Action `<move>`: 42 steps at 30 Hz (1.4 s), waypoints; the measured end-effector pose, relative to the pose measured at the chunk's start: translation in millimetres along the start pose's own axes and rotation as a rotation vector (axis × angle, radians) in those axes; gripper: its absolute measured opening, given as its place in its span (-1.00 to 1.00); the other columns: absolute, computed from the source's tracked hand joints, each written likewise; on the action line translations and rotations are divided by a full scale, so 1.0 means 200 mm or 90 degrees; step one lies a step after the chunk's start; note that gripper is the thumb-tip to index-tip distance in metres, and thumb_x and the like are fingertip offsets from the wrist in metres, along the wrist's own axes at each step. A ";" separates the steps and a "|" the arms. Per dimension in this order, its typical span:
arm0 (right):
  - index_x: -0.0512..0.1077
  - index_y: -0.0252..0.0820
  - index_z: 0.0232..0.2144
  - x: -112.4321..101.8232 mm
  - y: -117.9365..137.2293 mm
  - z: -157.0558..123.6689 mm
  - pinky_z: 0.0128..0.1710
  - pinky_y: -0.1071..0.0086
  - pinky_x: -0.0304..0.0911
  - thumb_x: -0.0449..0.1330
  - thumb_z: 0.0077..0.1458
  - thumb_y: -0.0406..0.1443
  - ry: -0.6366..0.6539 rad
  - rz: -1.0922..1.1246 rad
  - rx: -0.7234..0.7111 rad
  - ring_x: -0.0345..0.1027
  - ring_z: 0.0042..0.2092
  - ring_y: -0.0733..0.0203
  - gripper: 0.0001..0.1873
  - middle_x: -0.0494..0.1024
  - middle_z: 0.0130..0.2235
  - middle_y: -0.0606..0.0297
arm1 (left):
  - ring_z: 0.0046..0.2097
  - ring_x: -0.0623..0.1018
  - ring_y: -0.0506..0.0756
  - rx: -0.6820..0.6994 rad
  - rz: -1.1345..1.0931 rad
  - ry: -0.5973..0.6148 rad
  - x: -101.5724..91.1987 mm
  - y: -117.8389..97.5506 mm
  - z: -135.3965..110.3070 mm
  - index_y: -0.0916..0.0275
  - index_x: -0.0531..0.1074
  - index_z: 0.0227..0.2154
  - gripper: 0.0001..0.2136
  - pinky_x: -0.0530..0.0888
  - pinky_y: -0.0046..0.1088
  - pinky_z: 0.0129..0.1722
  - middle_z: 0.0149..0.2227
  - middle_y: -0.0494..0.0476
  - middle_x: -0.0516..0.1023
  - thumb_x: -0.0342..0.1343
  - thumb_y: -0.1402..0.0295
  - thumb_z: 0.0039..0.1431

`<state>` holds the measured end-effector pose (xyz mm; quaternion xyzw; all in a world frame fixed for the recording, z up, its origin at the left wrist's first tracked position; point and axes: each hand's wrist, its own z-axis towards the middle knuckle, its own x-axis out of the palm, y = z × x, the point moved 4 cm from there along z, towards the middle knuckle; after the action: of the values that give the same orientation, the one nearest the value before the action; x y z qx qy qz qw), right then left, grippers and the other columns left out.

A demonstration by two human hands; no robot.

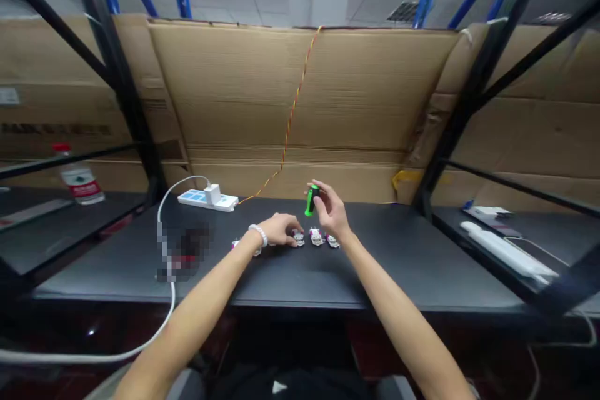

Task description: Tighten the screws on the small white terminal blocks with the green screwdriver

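logged from my remote view: right hand (332, 211) pinches a green and black cylinder (312, 200) between fingers and thumb, held above the black table (398, 265). left hand (280, 229), bracelet (258, 235) on its wrist, has fingers curled at a row of small white pieces (316, 237); i cannot tell if they grip one. on the table behind: power strip (206, 200), white charger (212, 194). a twisted red and yellow wire (290, 119) runs up cardboard sheets (300, 87). a water bottle (79, 175) stands on the left shelf (37, 231).
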<state>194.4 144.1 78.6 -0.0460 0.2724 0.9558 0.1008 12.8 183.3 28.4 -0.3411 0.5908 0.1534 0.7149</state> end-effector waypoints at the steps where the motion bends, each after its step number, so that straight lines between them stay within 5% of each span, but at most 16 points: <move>1: 0.44 -0.01 0.20 0.00 0.01 0.00 0.00 0.08 0.58 0.17 0.39 -0.08 0.000 -0.005 -0.004 0.59 -0.05 0.04 -0.59 0.61 0.02 0.10 | 0.05 0.63 0.20 0.002 -0.002 0.001 0.00 0.00 0.00 0.11 0.64 0.00 -0.61 0.44 -0.36 0.09 -0.01 0.08 0.69 0.47 0.24 0.09; 6: 0.54 -0.01 0.08 -0.03 0.02 0.01 -0.04 0.09 0.55 0.36 0.23 -0.08 -0.051 -0.053 -0.008 0.52 -0.04 0.01 -0.59 0.53 0.02 0.09 | 0.09 0.61 0.21 0.001 0.007 0.000 0.00 0.00 0.00 0.10 0.64 0.00 -0.62 0.42 -0.34 0.12 0.01 0.08 0.67 0.47 0.25 0.10; 11: 0.46 -0.06 0.20 -0.03 0.02 0.02 -0.07 0.09 0.57 0.10 0.41 -0.08 -0.007 -0.049 -0.008 0.55 -0.13 0.06 -0.58 0.60 -0.03 0.10 | 0.14 0.59 0.24 -0.006 0.017 0.008 -0.01 -0.01 0.00 0.09 0.64 0.00 -0.62 0.38 -0.30 0.16 0.06 0.09 0.66 0.48 0.23 0.11; 17: 0.53 -0.05 0.06 -0.06 0.03 0.02 -0.06 0.09 0.55 0.30 0.27 -0.07 -0.054 -0.086 -0.007 0.52 -0.10 0.04 -0.63 0.56 -0.04 0.12 | 0.06 0.62 0.20 -0.004 0.010 0.004 -0.02 -0.02 -0.01 0.09 0.64 0.00 -0.62 0.42 -0.35 0.11 0.01 0.08 0.68 0.48 0.25 0.10; 22: 0.41 -0.05 0.23 -0.05 0.03 0.02 -0.05 0.12 0.57 0.05 0.44 -0.13 0.017 -0.065 -0.013 0.58 -0.12 0.09 -0.58 0.61 0.01 0.11 | 0.08 0.62 0.20 0.006 0.014 0.009 -0.01 -0.03 -0.01 0.09 0.65 0.00 -0.62 0.41 -0.35 0.12 0.02 0.08 0.67 0.48 0.22 0.11; 27: 0.53 -0.02 0.10 -0.08 0.06 0.03 -0.03 0.14 0.53 0.33 0.25 -0.12 0.010 -0.097 -0.022 0.51 -0.06 0.05 -0.60 0.54 0.02 0.13 | 0.02 0.62 0.16 0.027 -0.012 0.020 0.00 -0.03 -0.01 0.08 0.65 0.00 -0.59 0.44 -0.40 0.06 -0.03 0.05 0.68 0.50 0.24 0.06; 32: 0.44 0.00 0.25 -0.08 0.08 0.04 -0.01 0.12 0.53 0.13 0.38 -0.18 0.038 -0.089 -0.023 0.52 0.00 0.03 -0.56 0.56 0.04 0.12 | 0.05 0.62 0.19 0.038 -0.010 0.027 0.00 -0.04 -0.01 0.07 0.65 0.00 -0.60 0.42 -0.36 0.11 -0.01 0.06 0.66 0.49 0.20 0.08; 38: 0.53 0.00 0.14 -0.09 0.08 0.03 -0.03 0.07 0.52 0.31 0.25 -0.14 0.007 -0.099 -0.026 0.48 -0.09 0.03 -0.58 0.53 0.01 0.12 | 0.04 0.62 0.18 0.023 -0.030 0.023 0.00 -0.04 -0.01 0.07 0.64 0.00 -0.60 0.43 -0.36 0.09 -0.03 0.06 0.67 0.49 0.22 0.07; 42: 0.44 0.02 0.25 -0.07 0.09 0.03 0.03 0.08 0.52 0.08 0.41 -0.17 0.056 -0.075 -0.029 0.52 0.00 0.01 -0.57 0.58 0.05 0.13 | 0.04 0.62 0.19 0.030 -0.023 0.023 0.00 -0.04 -0.01 0.09 0.65 -0.02 -0.61 0.42 -0.33 0.12 -0.02 0.07 0.67 0.49 0.22 0.07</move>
<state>204.5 131.2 95.1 -0.1062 0.2513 0.9512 0.1441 16.5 175.4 31.5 -0.3375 0.6008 0.1206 0.7146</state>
